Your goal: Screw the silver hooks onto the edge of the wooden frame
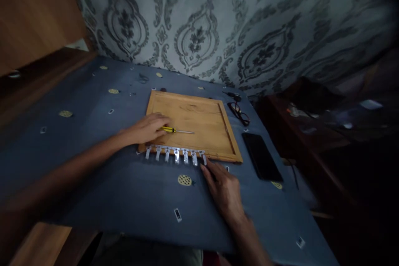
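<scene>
A wooden board [199, 116] with a raised rim lies on the blue cloth-covered table [93, 166]. My left hand [146, 129] rests on the board's near left part, its fingers on the yellow handle of a screwdriver [177, 131] whose shaft points right. A metal rack with several hooks [176, 153] lies along the board's near edge. My right hand [222, 187] lies flat on the cloth, and its fingertips touch the rack's right end.
A dark phone [262, 156] lies right of the board, with eyeglasses [239, 112] behind it. Patterned wallpaper [218, 25] rises behind the table. A dark, cluttered side table [311, 120] stands to the right, a wooden cabinet [34, 12] at the left.
</scene>
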A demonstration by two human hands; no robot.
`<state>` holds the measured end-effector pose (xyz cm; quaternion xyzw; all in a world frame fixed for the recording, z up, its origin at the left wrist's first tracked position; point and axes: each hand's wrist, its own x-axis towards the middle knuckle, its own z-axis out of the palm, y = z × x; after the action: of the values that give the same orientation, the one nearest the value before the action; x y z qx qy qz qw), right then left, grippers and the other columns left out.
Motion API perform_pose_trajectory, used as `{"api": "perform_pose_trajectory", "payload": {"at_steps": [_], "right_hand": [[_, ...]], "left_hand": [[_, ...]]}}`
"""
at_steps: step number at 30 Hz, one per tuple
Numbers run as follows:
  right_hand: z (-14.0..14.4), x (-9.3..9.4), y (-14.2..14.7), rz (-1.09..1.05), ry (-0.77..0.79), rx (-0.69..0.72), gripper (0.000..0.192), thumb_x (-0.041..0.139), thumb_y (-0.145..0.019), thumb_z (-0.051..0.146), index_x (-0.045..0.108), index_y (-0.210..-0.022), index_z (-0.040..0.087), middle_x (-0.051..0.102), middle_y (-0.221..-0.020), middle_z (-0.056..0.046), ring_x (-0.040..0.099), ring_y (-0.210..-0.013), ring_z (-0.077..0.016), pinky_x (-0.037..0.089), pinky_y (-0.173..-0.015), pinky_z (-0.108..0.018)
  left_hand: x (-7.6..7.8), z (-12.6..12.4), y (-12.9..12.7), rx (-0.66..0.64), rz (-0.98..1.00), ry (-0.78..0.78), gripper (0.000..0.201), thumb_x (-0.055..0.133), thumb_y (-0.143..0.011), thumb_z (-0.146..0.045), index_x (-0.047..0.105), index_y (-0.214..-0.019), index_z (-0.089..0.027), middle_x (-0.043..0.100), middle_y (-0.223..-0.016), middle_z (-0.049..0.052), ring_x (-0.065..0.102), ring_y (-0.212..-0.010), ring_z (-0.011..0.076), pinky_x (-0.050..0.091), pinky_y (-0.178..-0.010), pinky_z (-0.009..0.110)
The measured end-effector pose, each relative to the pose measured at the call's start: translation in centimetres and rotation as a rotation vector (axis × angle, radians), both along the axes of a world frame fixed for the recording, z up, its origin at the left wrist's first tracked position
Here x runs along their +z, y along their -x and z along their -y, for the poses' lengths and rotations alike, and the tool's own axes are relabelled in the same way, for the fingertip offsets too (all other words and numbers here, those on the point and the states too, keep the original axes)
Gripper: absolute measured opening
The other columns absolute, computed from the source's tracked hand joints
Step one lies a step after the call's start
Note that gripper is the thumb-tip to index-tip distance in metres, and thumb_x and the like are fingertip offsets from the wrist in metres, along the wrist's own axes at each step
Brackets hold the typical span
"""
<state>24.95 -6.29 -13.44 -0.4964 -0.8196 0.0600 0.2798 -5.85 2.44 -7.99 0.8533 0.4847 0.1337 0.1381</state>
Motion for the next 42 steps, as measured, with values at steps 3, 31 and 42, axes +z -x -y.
{"api": "perform_pose_trajectory", "payload": {"at_steps": [3, 31, 42], "right_hand": [[-0.3, -0.3, -0.2, 0.009, -0.009, 0.002, 0.046, 0.041, -0.108, 0.044, 0.077, -0.118, 0.016, 0.081, -0.091, -0.012, 0.077, -0.073, -0.0237, 0.060, -0.066, -0.032], [-0.5, -0.1, -0.1, -0.003, 0.013, 0.001, 0.048, 0.039, -0.107, 0.049, 0.078, -0.114, 0.022, 0.082, -0.097, -0.011, 0.079, -0.081, -0.0262, 0.062, -0.068, -0.035], [-0.5, -0.1, 0.1, 0.024, -0.028, -0.008, 0.054, 0.033, -0.108, 0.051, 0.078, -0.111, 0.021, 0.082, -0.094, -0.011, 0.080, -0.078, -0.0268, 0.062, -0.064, -0.035]], "left_hand": [[-0.4, 0.2, 0.1, -0.019, -0.023, -0.019, 0.011, 0.060, -0.092, -0.022, 0.065, -0.102, -0.020, 0.067, -0.109, 0.006, 0.062, -0.108, 0.0210, 0.050, -0.096, 0.032], [-0.4, -0.1, 12.1, 0.692, -0.082, -0.175, 0.039, 0.058, -0.100, -0.039, 0.059, -0.132, -0.016, 0.058, -0.140, 0.012, 0.054, -0.133, 0.0269, 0.045, -0.116, 0.054], [-3.7, -2.3, 13.5, 0.741, -0.159, -0.167, 0.053, 0.064, -0.097, -0.040, 0.052, -0.144, -0.020, 0.046, -0.155, 0.013, 0.047, -0.143, 0.0314, 0.042, -0.120, 0.061]]}}
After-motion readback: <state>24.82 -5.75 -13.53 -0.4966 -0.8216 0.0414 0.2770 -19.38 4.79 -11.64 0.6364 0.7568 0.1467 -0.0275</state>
